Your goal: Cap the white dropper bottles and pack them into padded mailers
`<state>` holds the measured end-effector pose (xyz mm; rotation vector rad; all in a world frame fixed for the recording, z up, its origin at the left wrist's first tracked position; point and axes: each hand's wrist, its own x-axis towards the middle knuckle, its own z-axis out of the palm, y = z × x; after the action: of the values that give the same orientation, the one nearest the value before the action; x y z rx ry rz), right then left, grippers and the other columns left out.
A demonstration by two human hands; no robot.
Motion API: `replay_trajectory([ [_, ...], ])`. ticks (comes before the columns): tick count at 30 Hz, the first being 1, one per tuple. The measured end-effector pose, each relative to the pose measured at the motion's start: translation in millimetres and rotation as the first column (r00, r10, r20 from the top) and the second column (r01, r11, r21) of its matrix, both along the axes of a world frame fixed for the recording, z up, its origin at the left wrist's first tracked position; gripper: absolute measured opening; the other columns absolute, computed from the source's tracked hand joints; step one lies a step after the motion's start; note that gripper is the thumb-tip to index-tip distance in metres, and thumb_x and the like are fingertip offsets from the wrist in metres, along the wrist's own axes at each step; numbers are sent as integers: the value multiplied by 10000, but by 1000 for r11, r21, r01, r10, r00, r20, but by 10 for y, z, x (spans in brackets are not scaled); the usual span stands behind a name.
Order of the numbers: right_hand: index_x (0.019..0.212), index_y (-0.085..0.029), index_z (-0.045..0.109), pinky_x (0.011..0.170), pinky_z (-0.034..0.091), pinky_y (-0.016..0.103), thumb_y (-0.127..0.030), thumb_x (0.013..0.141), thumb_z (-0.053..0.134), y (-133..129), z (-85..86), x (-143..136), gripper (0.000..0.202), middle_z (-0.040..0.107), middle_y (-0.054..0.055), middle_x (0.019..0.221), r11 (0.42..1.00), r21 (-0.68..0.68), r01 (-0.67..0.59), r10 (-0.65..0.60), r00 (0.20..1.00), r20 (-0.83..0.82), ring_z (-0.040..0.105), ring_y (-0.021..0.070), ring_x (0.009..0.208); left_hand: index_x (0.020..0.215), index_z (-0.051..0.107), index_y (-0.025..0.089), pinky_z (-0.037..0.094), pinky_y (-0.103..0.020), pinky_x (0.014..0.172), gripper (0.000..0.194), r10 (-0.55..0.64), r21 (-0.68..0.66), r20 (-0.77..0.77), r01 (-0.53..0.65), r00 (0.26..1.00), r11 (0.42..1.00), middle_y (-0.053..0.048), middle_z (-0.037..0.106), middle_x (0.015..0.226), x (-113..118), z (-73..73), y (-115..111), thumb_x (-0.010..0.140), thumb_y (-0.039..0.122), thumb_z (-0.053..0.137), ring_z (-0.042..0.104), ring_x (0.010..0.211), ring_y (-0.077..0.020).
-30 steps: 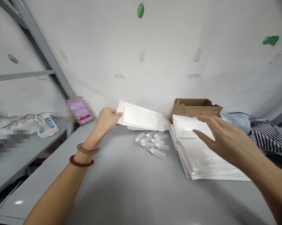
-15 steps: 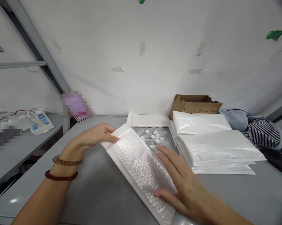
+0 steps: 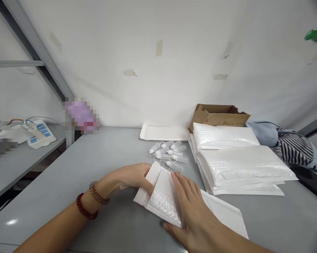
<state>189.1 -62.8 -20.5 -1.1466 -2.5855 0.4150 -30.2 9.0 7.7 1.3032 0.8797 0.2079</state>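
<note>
A white bubble mailer [image 3: 166, 200] is in front of me, tilted, its flap end toward the left. My left hand [image 3: 137, 177] grips the flap end, its thumb at the mailer's mouth and the other fingers partly hidden behind. Across the mailer's middle lies my right hand [image 3: 192, 207], fingers on the far edge and thumb at the near edge. A flat white mailer part [image 3: 227, 214] shows beyond my right hand; I cannot tell whether it belongs to the same mailer. Just behind the held mailer lie several small clear squeeze bottles [image 3: 169, 153] with white caps.
A stack of white bubble mailers [image 3: 242, 165] stands to the right, before an open cardboard box [image 3: 219, 114]. One mailer [image 3: 166, 133] lies by the wall. Striped cloth [image 3: 292, 147] is far right. A power strip [image 3: 40, 133] sits on the left-hand table.
The mailer has moved down and turned flatter, with less of it showing. My left hand has come right and down along with it. The bottles are now more fully in view.
</note>
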Motion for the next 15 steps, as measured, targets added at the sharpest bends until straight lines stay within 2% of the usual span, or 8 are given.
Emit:
replay_trajectory([
  [5, 1418, -183, 72, 914, 417, 592, -266, 729, 578, 33, 52, -28, 859, 420, 192, 1294, 1000, -26, 3, -5, 997, -73, 442, 363, 1146, 858, 682, 186, 495, -257, 732, 245, 47, 179, -64, -35, 997, 983, 5, 696, 859, 85, -45, -57, 614, 164, 677, 614, 929, -228],
  [9, 1405, -169, 124, 902, 441, 539, -205, 727, 538, 89, 14, 2, 795, 470, 176, 1251, 998, -33, 44, -48, 993, -107, 479, 334, 1111, 802, 643, 173, 445, -214, 544, 114, 119, 226, -77, -98, 990, 969, 8, 640, 712, 151, -75, -131, 721, 249, 617, 613, 717, -179],
  [12, 1410, -168, 121, 925, 439, 507, -195, 737, 518, 140, 16, 49, 781, 479, 169, 1276, 996, -55, 68, -74, 990, -119, 481, 317, 1148, 787, 634, 162, 385, -196, 452, 148, 159, 245, -97, -131, 983, 961, 5, 614, 671, 118, -114, -85, 725, 297, 627, 582, 615, -150],
  [15, 1396, -169, 181, 907, 461, 467, -204, 759, 506, 174, 36, 89, 716, 495, 159, 1286, 991, -110, 74, -85, 991, -103, 512, 297, 1133, 801, 632, 150, 394, -195, 435, 258, 188, 268, -152, -143, 970, 953, 8, 602, 619, 11, -130, 45, 680, 370, 692, 544, 524, -121],
])
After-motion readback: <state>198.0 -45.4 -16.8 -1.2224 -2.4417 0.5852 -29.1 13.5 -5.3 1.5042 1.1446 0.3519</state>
